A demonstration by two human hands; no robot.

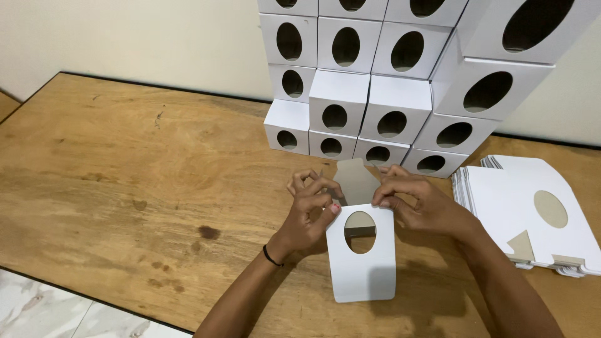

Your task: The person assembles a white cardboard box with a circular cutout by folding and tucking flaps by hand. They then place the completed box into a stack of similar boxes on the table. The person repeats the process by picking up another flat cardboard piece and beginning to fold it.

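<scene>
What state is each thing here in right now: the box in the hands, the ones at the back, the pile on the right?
Box in hand: half folded, brown top flap up.
Left hand: pinching the box's upper left edge.
Right hand: pinching its upper right edge.
Stacked boxes: assembled, piled against the wall.
Flat blanks: unfolded, piled on the table.

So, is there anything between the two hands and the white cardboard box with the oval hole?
Nothing visible. The left hand and the right hand both already touch the white cardboard box with the oval hole, pinching it beside its brown flap.
</scene>
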